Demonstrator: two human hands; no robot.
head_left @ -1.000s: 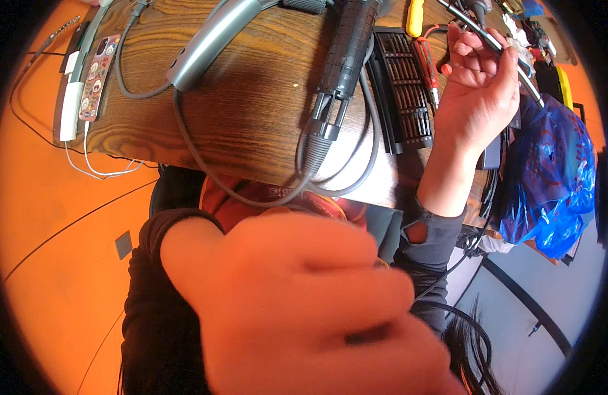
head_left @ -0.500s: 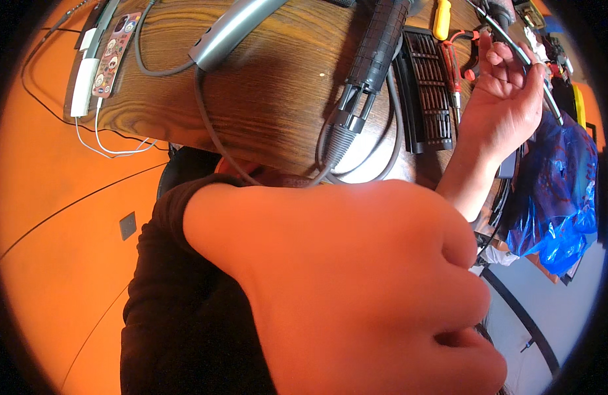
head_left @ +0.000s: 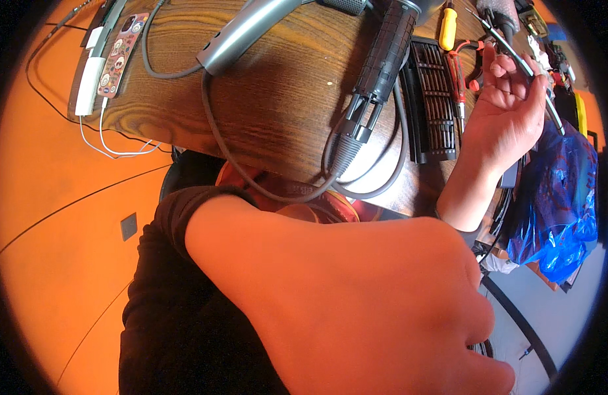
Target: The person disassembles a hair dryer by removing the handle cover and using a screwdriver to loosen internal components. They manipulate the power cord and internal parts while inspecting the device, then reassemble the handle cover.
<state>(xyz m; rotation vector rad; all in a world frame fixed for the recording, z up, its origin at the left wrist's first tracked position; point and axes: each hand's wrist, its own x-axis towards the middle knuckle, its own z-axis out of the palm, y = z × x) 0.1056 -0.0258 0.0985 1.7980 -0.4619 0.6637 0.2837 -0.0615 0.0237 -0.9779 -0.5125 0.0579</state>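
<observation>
My left hand [head_left: 370, 289], large in the lower middle, shows its back with the fingers curled; anything inside them is hidden. Over the table's right side, my right hand [head_left: 511, 108] is turned palm up. Its thumb and fingers pinch a slim silver precision screwdriver [head_left: 508, 49], slanting down to the right. Left of that hand lie a red screwdriver [head_left: 457, 82], a yellow-handled screwdriver [head_left: 448, 27] and a black case of driver bits [head_left: 439, 99]. Near the middle is a black slotted cylinder [head_left: 383, 62] with a ribbed cable end, beside a silver tube [head_left: 248, 33] with a grey cable.
A blue plastic bag [head_left: 557, 204] hangs at the right edge of the wooden table [head_left: 277, 125]. At the far left, a phone in a patterned case [head_left: 123, 56] lies beside a white power strip [head_left: 88, 85] with white cables. Red-handled pliers [head_left: 474, 85] lie near my right hand.
My left hand has dropped slightly, uncovering the looped cable and red fabric at the table's front edge. The table things sit slightly lower in view. My right hand keeps its pinch.
</observation>
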